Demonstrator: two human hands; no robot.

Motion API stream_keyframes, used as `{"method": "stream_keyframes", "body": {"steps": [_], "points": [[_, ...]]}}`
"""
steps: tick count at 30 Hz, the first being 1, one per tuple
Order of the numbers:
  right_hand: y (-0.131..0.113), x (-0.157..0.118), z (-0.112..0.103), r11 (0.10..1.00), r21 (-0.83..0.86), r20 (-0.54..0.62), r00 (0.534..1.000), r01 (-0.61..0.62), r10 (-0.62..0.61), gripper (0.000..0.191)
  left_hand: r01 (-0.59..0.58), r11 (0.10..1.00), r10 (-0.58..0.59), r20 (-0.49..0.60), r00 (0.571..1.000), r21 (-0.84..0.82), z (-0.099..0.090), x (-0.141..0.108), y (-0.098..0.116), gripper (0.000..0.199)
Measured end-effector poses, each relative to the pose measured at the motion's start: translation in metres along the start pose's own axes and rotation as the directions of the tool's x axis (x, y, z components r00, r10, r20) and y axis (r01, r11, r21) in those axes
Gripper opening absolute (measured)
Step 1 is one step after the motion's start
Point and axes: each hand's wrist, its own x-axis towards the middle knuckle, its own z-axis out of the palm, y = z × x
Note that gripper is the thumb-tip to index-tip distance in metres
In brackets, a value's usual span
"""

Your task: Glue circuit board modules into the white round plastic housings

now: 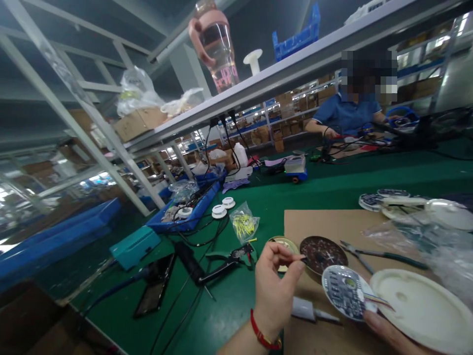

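Note:
My left hand, with a red band at the wrist, has thumb and forefinger pinched on a small thin piece at the edge of a dark round disc; I cannot tell what the piece is. That disc lies on a cardboard sheet. My right hand, mostly out of frame at the bottom right, holds a round white circuit board by its edge. Coloured wires run off the board. A white round housing lies beside my right hand.
Green-handled cutters, a brass-coloured disc and a grey tool lie on the cardboard. Crimping pliers, a bag of yellow parts, a blue tray and a teal box sit left. A co-worker in blue sits opposite.

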Motion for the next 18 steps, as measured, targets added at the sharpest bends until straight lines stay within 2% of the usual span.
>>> {"method": "stream_keyframes", "body": {"steps": [2, 5, 7, 11, 14, 18], "points": [[-0.023, -0.013, 0.002, 0.999, 0.052, 0.094, 0.996, -0.002, -0.002, 0.034, -0.021, 0.997, 0.021, 0.000, 1.000, 0.079, 0.000, -0.002, 0.003, 0.019], [-0.058, -0.027, 0.007, 0.990, 0.127, 0.304, 0.952, -0.063, 0.021, 0.044, -0.056, 0.982, 0.060, -0.017, 0.998, 0.182, -0.002, -0.003, 0.005, 0.019], [-0.072, -0.029, 0.009, 0.977, 0.186, 0.373, 0.927, -0.100, 0.023, 0.050, -0.088, 0.968, 0.094, -0.017, 0.995, 0.233, -0.004, -0.004, 0.003, 0.019], [-0.080, -0.027, 0.009, 0.957, 0.257, 0.428, 0.904, -0.134, 0.011, 0.053, -0.177, 0.932, 0.162, 0.071, 0.984, 0.316, -0.007, -0.010, -0.003, 0.012], [-0.081, -0.027, 0.009, 0.951, 0.283, 0.438, 0.899, -0.127, -0.010, 0.052, -0.207, 0.916, 0.168, 0.141, 0.976, 0.345, -0.007, -0.015, -0.005, 0.010], [-0.080, -0.028, 0.009, 0.945, 0.294, 0.460, 0.888, -0.142, -0.010, 0.052, -0.205, 0.919, 0.165, 0.144, 0.976, 0.335, -0.007, -0.016, -0.005, 0.010]]}}
